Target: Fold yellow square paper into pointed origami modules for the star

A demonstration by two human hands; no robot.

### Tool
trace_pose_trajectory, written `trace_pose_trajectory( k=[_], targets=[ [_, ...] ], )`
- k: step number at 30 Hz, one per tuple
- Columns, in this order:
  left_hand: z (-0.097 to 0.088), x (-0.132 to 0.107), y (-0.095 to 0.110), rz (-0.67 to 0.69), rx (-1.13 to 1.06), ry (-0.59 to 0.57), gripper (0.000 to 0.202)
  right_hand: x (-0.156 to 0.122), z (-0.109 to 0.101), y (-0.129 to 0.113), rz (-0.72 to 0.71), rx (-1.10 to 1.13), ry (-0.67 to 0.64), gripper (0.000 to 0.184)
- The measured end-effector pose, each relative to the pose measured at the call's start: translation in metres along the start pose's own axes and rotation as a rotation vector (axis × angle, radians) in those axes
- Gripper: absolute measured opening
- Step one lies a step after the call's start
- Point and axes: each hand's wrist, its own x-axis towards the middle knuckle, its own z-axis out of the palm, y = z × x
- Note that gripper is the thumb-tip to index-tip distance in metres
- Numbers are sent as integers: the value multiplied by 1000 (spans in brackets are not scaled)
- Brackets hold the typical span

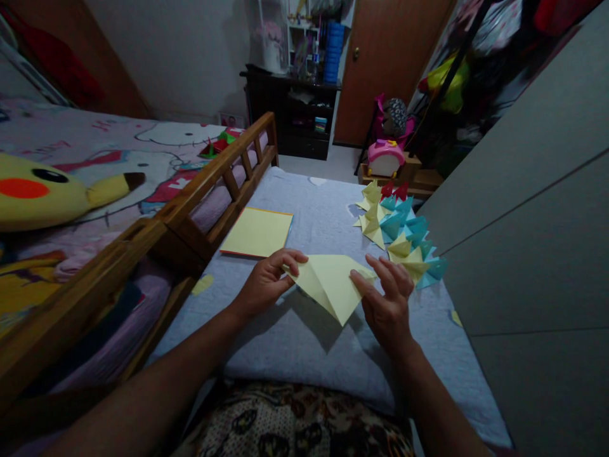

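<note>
A pale yellow sheet of origami paper [333, 285], creased and partly folded with one point toward me, is held between my hands just above the bed. My left hand [269, 279] pinches its left corner between thumb and fingers. At the right corner, my right hand [387, 298] grips the paper with the thumb, the other fingers raised behind it. Beyond my left hand lies a stack of square paper [259, 231], yellow on top with orange and blue edges showing. Several folded paper pieces [399, 225] in yellow, turquoise and red sit past my right hand.
A wooden bed rail [228, 171] runs along the left, with a yellow plush toy [42, 190] on the bed behind it. The light blue bedsheet [314, 209] spreads beneath the papers. A pale cabinet panel [533, 254] stands close on the right.
</note>
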Motion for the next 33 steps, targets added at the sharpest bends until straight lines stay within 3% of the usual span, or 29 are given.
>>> trace_pose_trajectory(
  k=[3, 8, 11, 15, 18, 21, 26, 31, 33],
  targets=[
    [-6, -4, -10, 109, 147, -100, 12, -9, 1, 1, -63, 17, -70, 37],
    [-15, -16, -26, 183, 360, -295, 34, -26, 1, 5, -169, 139, -404, 40],
    [-16, -25, -33, 218, 530, -293, 40, -33, 1, 4, -187, 238, -490, 36],
    [-14, -34, -38, 371, 810, -166, 29, -32, 0, -4, -205, 274, -505, 33],
    [-13, -34, -38, 436, 887, -170, 25, -27, 1, -11, -188, 256, -553, 42],
    [-12, -29, -39, 467, 852, -226, 26, -22, 8, -11, -137, 206, -585, 58],
    [-10, -16, -32, 471, 795, -269, 28, -13, 23, -2, -195, 121, -579, 54],
    [-10, -6, -18, 481, 826, -242, 36, -9, 20, -2, -184, 24, -450, 57],
    [-9, -6, -17, 480, 820, -259, 35, -14, 18, -1, -186, 17, -459, 58]
  ],
)
